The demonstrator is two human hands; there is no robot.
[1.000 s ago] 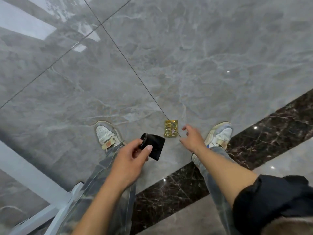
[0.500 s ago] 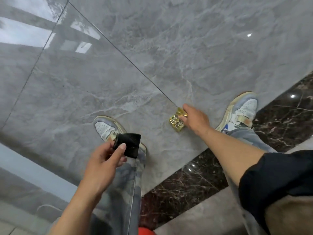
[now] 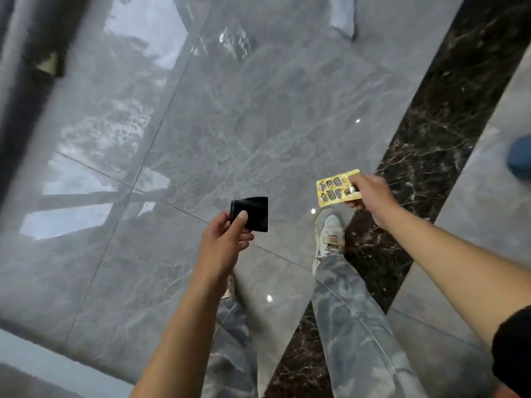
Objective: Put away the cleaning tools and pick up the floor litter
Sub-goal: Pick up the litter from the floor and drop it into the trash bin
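Here the left hand [image 3: 222, 248] pinches a black pouch [image 3: 253, 213] while the right hand [image 3: 370, 193] grips a gold blister pack [image 3: 334, 189] (its pockets look empty) above the grey floor [image 3: 258, 124].

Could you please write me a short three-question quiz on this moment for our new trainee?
1. True or false: the gold blister pack lies on the floor.
2. Which hand holds the black folded piece? A) left B) right C) neither
3. Fill in: the right shoe stands beside a ____ marble strip.

Key:
1. False; the right hand holds it up.
2. A, the left hand.
3. Dark.
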